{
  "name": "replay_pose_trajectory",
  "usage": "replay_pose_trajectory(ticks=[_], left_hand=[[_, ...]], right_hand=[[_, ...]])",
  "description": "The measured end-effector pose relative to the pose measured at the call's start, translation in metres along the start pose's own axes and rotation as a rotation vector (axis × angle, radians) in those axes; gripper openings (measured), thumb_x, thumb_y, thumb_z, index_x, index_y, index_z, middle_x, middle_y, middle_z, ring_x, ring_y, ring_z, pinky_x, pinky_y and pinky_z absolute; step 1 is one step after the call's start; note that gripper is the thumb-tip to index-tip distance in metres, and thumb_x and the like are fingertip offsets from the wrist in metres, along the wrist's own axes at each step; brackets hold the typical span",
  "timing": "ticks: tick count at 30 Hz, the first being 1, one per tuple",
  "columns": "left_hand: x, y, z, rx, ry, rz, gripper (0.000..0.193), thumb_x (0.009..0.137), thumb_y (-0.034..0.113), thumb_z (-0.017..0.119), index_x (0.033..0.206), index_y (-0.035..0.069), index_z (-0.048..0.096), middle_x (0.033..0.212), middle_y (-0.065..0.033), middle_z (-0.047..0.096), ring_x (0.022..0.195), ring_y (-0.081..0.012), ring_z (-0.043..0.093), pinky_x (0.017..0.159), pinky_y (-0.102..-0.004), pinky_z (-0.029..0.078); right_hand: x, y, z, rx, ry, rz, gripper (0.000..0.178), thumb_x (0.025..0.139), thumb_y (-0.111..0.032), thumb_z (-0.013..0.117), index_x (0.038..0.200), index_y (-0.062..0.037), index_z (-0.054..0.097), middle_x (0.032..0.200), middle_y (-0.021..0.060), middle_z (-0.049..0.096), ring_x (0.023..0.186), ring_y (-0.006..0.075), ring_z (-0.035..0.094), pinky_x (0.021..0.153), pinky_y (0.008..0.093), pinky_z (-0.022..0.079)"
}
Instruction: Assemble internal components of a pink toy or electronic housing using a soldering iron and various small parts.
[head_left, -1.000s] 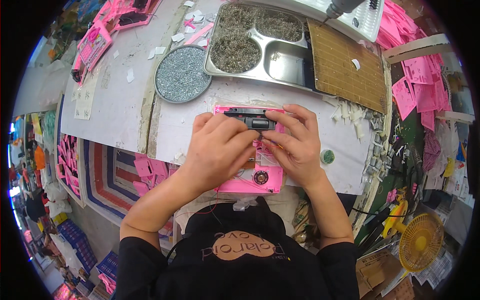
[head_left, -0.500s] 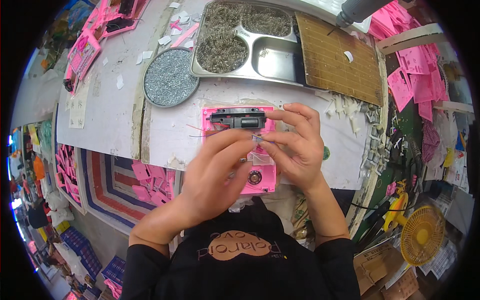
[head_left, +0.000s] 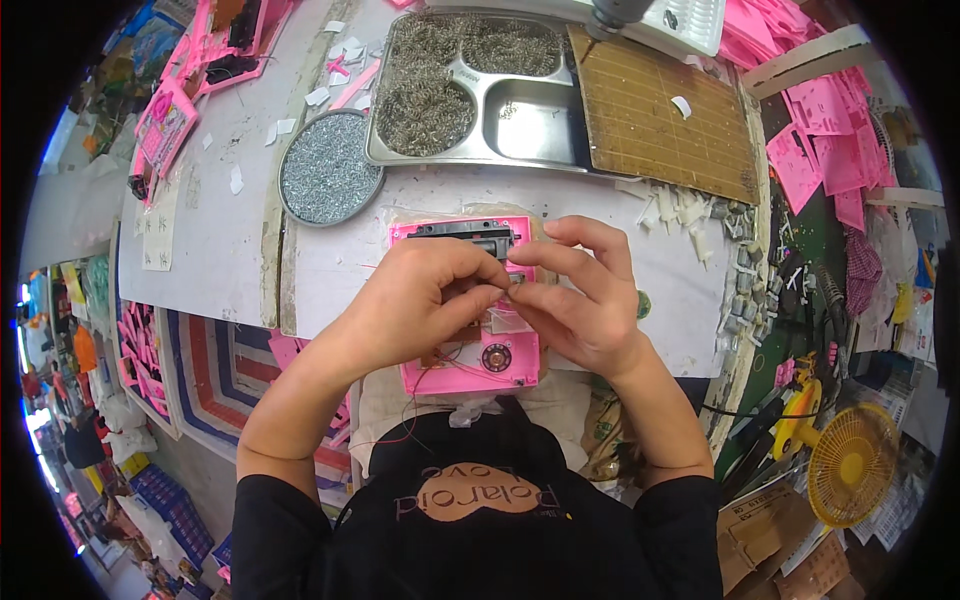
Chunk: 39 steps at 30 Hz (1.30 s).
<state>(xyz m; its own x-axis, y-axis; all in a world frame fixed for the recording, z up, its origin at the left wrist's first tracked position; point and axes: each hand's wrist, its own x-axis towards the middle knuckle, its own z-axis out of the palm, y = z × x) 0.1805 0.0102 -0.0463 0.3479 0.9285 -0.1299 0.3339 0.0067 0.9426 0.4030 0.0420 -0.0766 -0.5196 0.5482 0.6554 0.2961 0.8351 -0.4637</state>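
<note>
A pink plastic casing (head_left: 470,379) lies in front of me on the table. Inside its far end sits a black mechanism (head_left: 455,229), partly covered by my hands; the near end carries a round speaker (head_left: 496,357). My left hand (head_left: 425,300) is closed in a pinch over the casing's middle; what sits in its fingertips is hidden. Meeting it there, my right hand (head_left: 590,310) pinches thin wires between thumb and index finger, its other fingers raised and spread. A thin red wire (head_left: 414,412) trails from the casing's near left side toward my apron.
Beyond the casing stand a round dish (head_left: 333,170) of small metal screws and a metal compartment tray (head_left: 480,88) of springs. A brown board (head_left: 665,120) adjoins the tray. White plastic parts (head_left: 685,212) line the right side; a yellow fan (head_left: 850,465) stands lower right.
My left hand has moved in, and its fingertips now meet the right hand's over the casing. A red wire now hangs off the near edge. The whole view has shifted slightly.
</note>
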Motion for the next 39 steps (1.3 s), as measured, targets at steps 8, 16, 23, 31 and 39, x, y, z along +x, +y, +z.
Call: replay_pose_trajectory(ticks=[8, 16, 23, 31, 39], left_hand=[[0.001, 0.004, -0.003, -0.162, -0.116, -0.221, 0.010, 0.095, 0.004, 0.067, 0.099, -0.004, 0.071, 0.076, -0.0089, 0.070, 0.064, -0.0124, 0.069, 0.057, -0.0280, 0.054], [-0.003, 0.007, 0.005, -0.104, -0.045, -0.268, 0.006, 0.094, 0.000, 0.069, 0.098, -0.004, 0.072, 0.088, -0.0055, 0.073, 0.075, -0.0098, 0.071, 0.064, -0.0243, 0.057], [-0.012, -0.005, 0.026, 0.404, 0.295, 0.296, 0.015, 0.081, -0.003, 0.078, 0.094, 0.003, 0.074, 0.089, -0.0081, 0.071, 0.080, -0.0222, 0.070, 0.071, -0.0327, 0.054], [0.000, -0.019, 0.040, 0.665, 0.389, 0.365, 0.016, 0.070, 0.010, 0.082, 0.081, 0.012, 0.070, 0.100, -0.0029, 0.060, 0.093, -0.0264, 0.054, 0.083, -0.0414, 0.037], [-0.001, -0.020, 0.042, 0.679, 0.389, 0.326, 0.017, 0.068, 0.009, 0.081, 0.076, 0.012, 0.066, 0.102, -0.0034, 0.059, 0.094, -0.0272, 0.053, 0.084, -0.0431, 0.035]], right_hand=[[-0.008, 0.000, 0.002, -0.063, 0.037, -0.121, 0.021, 0.068, -0.008, 0.081, 0.087, -0.0070, 0.072, 0.122, 0.0059, 0.072, 0.115, 0.0329, 0.060, 0.087, 0.0392, 0.056], [-0.025, -0.008, -0.017, -0.107, -0.024, 0.115, 0.021, 0.069, -0.010, 0.084, 0.087, -0.0091, 0.073, 0.128, 0.0084, 0.070, 0.121, 0.0372, 0.058, 0.096, 0.0450, 0.053], [-0.160, 0.026, -0.172, 0.403, 1.104, 0.965, 0.017, 0.100, -0.010, 0.067, 0.115, -0.0026, 0.064, 0.114, 0.0107, 0.067, 0.093, 0.0184, 0.063, 0.082, 0.0334, 0.054], [-0.175, 0.091, -0.256, 0.226, 1.236, 0.948, 0.016, 0.101, -0.019, 0.070, 0.106, -0.0061, 0.061, 0.092, 0.0032, 0.063, 0.075, 0.0127, 0.056, 0.064, 0.0299, 0.045], [-0.208, 0.035, -0.294, 0.072, 1.514, 0.803, 0.022, 0.094, -0.023, 0.062, 0.087, -0.0034, 0.056, 0.075, 0.0052, 0.049, 0.068, 0.0179, 0.047, 0.073, 0.0317, 0.047]])
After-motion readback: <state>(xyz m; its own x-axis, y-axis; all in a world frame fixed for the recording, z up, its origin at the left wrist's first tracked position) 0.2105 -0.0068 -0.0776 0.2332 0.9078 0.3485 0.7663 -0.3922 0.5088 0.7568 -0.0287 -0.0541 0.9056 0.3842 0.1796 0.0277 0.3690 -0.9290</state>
